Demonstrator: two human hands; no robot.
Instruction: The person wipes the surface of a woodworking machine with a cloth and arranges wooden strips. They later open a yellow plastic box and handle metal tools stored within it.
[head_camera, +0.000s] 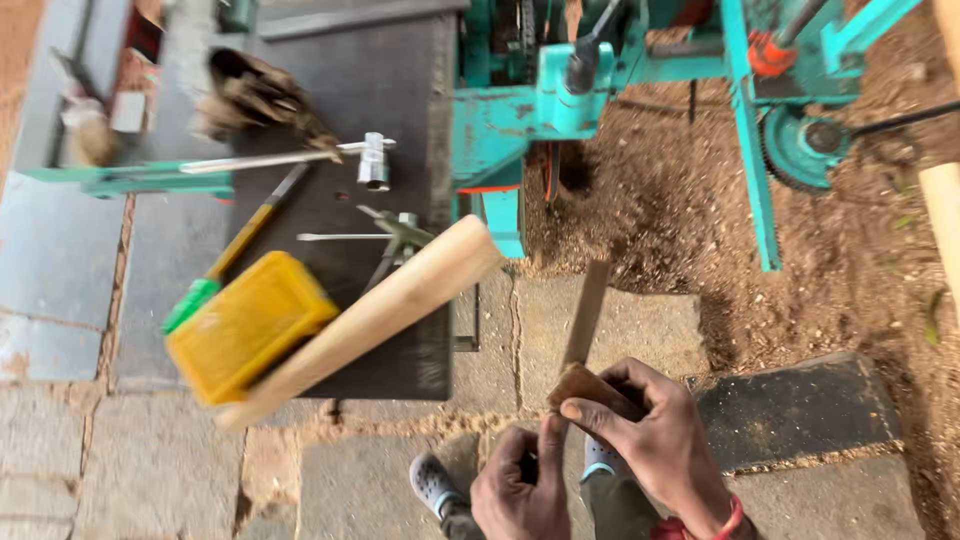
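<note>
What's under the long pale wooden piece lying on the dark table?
The wooden piece lies across a yellow tray and the dark table. A metal tool shows beside its upper end; anything directly beneath is hidden.

My two hands (590, 450) sit low in view, over stone paving (620, 320) that lies open just ahead of them. To the left, a pale wooden bat (370, 320) slants across the dark table (400, 90) edge, blocking that side. Behind it a yellow tray (245, 325), a green-handled tool (225, 265) and metal fittings (375, 160) crowd the table. Straight ahead, a teal machine frame (745, 130) stands over heaped sawdust (650, 200).
</note>
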